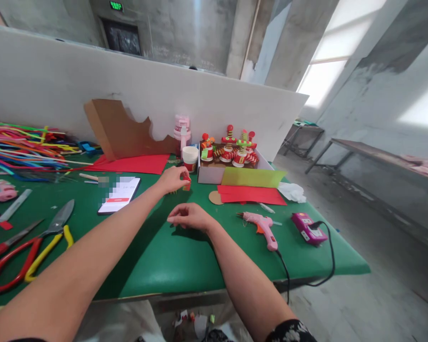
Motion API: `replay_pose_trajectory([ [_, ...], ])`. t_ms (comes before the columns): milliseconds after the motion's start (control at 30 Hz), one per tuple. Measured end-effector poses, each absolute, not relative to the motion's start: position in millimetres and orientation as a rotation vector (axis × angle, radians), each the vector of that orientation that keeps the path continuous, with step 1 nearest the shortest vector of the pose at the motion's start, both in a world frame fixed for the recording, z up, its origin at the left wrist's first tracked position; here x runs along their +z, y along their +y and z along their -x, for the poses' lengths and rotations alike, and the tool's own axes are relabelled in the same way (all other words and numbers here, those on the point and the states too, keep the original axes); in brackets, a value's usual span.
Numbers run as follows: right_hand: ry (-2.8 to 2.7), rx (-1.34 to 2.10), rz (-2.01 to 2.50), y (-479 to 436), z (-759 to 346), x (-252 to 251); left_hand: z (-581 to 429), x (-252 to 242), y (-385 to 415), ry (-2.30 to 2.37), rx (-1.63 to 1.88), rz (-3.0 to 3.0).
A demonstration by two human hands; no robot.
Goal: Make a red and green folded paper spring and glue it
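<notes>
My left hand (174, 179) reaches over the table, its thumb and fingers closed on a small red piece with yellow-green marks (187, 185). The fingers partly cover that piece, and its exact kind is unclear. A springy yellowish strip (172, 192) lies just under this hand. Nearer to me, my right hand (189, 216) rests low over the green tabletop (157, 270), fingers loosely bent and apart, with nothing visible in them. Behind the left hand stands a white-lidded jar (190, 156). A round brown cardboard disc (216, 197) lies to the right of both hands.
An open box (209, 176) holds several red-and-green figures. Right of my hands lie a pink glue gun (262, 225) and a corded purple power block (308, 229). Large scissors (53, 228), a phone (119, 194), red sheets (139, 164) and pipe cleaners (24, 147) occupy the left.
</notes>
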State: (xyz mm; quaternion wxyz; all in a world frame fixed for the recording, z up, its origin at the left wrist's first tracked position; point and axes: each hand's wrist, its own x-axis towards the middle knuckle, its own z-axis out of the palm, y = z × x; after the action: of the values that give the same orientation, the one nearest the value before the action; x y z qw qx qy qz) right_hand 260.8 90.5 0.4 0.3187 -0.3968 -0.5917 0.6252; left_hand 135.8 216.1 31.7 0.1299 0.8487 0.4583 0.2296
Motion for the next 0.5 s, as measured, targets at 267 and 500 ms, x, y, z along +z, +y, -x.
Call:
replay_pose_trajectory([
  [267, -1.671, 1.768, 1.017, 89.2, -265.3, 5.3, -128.5, 31.2, 210.5, 1.387, 0.619, -2.429],
  [500, -1.935, 2.248, 0.569, 81.8, -270.6, 15.3, -82.5, 52.1, 115.2, 1.357, 0.896, -2.362],
])
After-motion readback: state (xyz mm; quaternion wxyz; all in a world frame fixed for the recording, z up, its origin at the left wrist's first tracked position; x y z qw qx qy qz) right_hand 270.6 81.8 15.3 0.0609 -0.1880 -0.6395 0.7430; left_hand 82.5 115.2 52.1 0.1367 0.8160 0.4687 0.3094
